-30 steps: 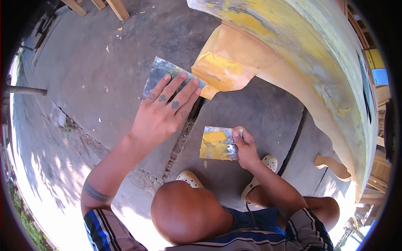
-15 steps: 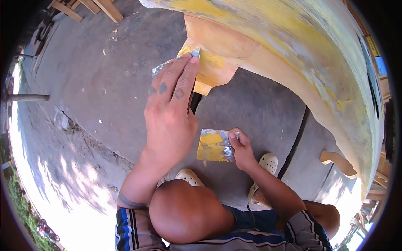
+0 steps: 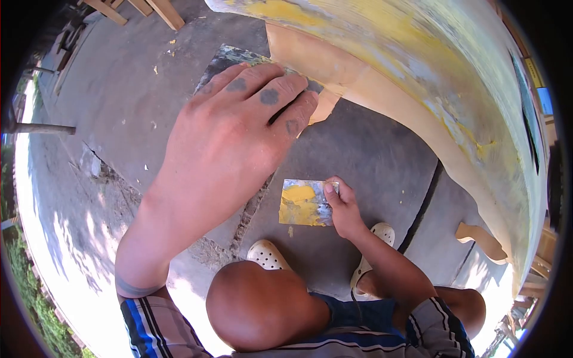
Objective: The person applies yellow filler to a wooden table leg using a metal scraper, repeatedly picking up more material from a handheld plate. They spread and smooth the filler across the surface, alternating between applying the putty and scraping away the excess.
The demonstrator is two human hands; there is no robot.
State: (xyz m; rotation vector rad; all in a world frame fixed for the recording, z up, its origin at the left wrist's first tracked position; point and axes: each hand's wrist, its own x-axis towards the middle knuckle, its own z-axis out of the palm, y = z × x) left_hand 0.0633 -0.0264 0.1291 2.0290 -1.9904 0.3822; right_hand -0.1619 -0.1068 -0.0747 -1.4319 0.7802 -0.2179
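Observation:
My left hand (image 3: 239, 125) presses a thin flat metal putty spreader (image 3: 219, 64) against a tan projecting piece (image 3: 327, 106) at the lower edge of a large curved panel (image 3: 382, 42). Its fingers lie over the spreader, and the thumb is hidden. Yellow and whitish putty streaks cover the panel. Lower down, my right hand (image 3: 344, 210) pinches a small rectangular metal plate (image 3: 305, 206) by its right edge, thumb on top. A thick patch of yellow putty (image 3: 298, 194) lies on that plate.
Wooden legs (image 3: 167, 13) stand at the upper left. A curved tan foot (image 3: 482, 243) sticks out from the panel at the right. My cream clogs (image 3: 267, 255) rest on the concrete floor (image 3: 364, 149), which has dark joints and a crack.
My left hand has turned and spread across the tan piece with the spreader, covering most of its yellow putty. The elbow has swung out left. My right hand and plate have barely shifted.

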